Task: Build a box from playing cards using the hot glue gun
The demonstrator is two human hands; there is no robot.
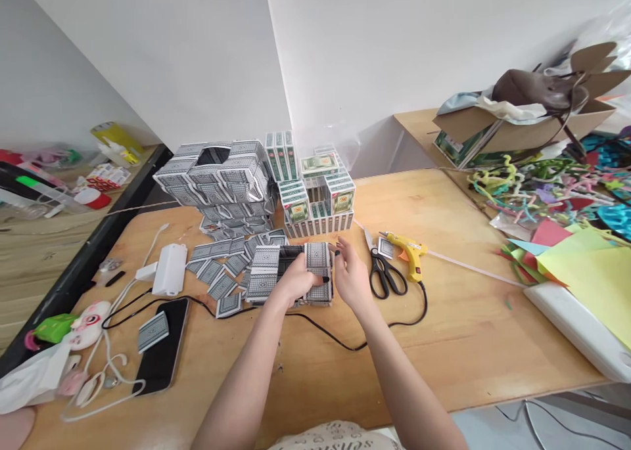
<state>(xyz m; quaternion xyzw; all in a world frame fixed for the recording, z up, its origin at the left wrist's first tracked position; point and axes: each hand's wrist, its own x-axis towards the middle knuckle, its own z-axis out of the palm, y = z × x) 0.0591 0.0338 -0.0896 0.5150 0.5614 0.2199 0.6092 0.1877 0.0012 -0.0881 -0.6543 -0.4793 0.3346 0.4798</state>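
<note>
A low box-like structure of patterned playing cards lies on the wooden table in front of me. My left hand grips its right section, thumb and fingers on the card wall. My right hand is at the structure's right edge, fingers bent and a little apart, with nothing visible between them. Loose cards are scattered to the left. Black-handled scissors and a yellow glue gun lie right of my right hand, a single card between them.
Behind stand a large stacked card structure and green-and-white card boxes. A black cord crosses in front. A phone and white adapter lie left; coloured paper and an open carton sit right.
</note>
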